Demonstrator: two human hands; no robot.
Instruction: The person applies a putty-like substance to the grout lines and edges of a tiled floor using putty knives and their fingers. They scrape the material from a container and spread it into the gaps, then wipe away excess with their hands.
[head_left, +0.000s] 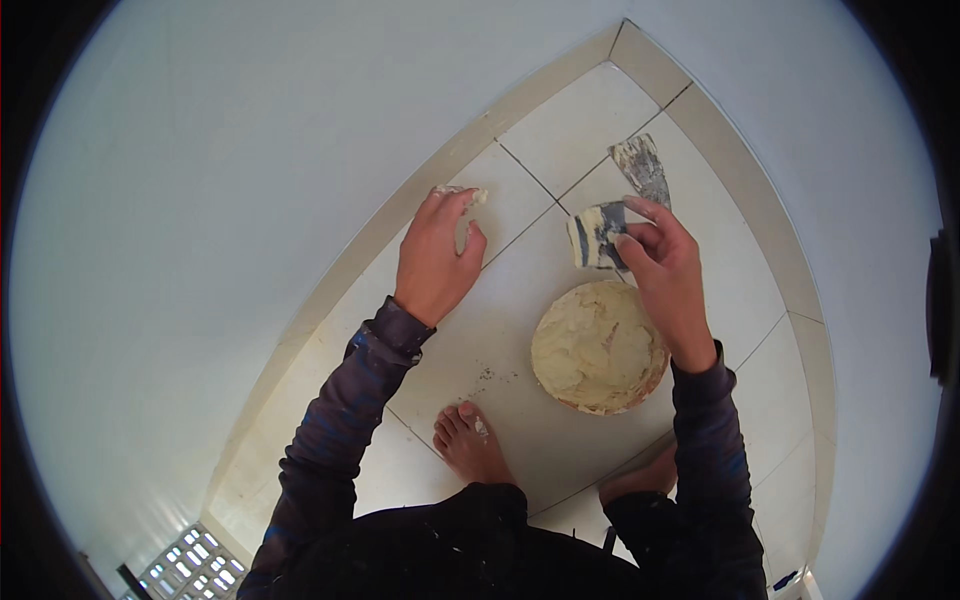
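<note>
My right hand (667, 277) pinches a small dark flexible scraper (598, 236) between thumb and fingers. Bands of cream-coloured paste coat its face. Just below it stands a round container (600, 347) full of the same thick paste, its surface uneven and its rim smeared. Beyond my right hand is a second, paste-stained scraper (643, 169), its lower end partly covered by my fingers. To the left, my left hand (442, 255) is held with thumb and fingers apart, near the wall base. Pale paste clings to its fingertips, and I see no tool in it.
Light floor tiles (480, 322) with dark joints run into a corner, edged by tiled skirting (375, 240) under pale walls (225, 150). Dark crumbs (487, 373) lie near my left bare foot (476, 446). A perforated block opening (193, 562) shows at lower left.
</note>
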